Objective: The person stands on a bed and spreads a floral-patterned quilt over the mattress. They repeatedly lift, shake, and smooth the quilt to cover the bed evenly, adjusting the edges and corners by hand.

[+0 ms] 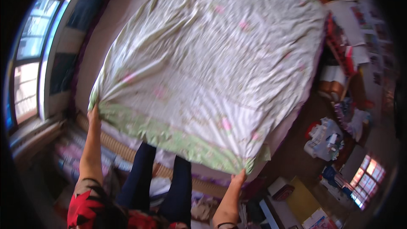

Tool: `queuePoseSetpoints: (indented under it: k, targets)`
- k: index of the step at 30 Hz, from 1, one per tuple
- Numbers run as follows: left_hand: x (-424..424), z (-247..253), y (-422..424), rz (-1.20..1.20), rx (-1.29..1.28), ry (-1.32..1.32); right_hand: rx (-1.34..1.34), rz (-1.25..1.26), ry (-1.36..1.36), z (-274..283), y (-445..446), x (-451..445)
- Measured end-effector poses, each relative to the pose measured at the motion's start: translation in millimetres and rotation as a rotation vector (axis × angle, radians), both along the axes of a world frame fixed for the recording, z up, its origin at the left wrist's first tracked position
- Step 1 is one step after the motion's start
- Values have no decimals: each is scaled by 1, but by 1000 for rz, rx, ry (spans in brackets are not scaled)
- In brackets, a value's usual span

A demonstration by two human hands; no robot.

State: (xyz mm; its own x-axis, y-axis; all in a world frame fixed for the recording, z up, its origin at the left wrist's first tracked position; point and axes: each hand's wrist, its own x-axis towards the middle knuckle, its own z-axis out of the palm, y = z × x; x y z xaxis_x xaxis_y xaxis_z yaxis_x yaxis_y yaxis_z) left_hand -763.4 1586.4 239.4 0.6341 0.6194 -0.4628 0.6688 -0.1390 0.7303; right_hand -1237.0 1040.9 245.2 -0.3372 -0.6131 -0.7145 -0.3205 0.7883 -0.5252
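A large white cloth cover (203, 70) with pink flowers, perhaps a quilt cover, spreads over the bed (101, 38). Its near edge has a pale green border (168, 141), lifted and pulled taut between my hands. At the left, my left hand (93, 114) grips one bunched corner. On the lower right, my right hand (240, 177) clutches the other, with folds fanning out from the grip. Wrinkles run across the far part of the cover. Part of the mattress's near side is hidden under the raised edge.
A window (35, 51) lies along the left wall. Folded textiles (73, 152) sit at the lower left. On the right floor stands a tub (324, 140) heaped with cloth. A yellow panel (300, 194) and a white box (279, 187) are at the lower right.
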Motion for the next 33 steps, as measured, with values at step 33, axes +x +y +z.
queuePoseSetpoints:
  k: [33]
  targets:
    - [71, -222, 4, 210, -204, 141, 28, -30, -1, -216, -40, 100]
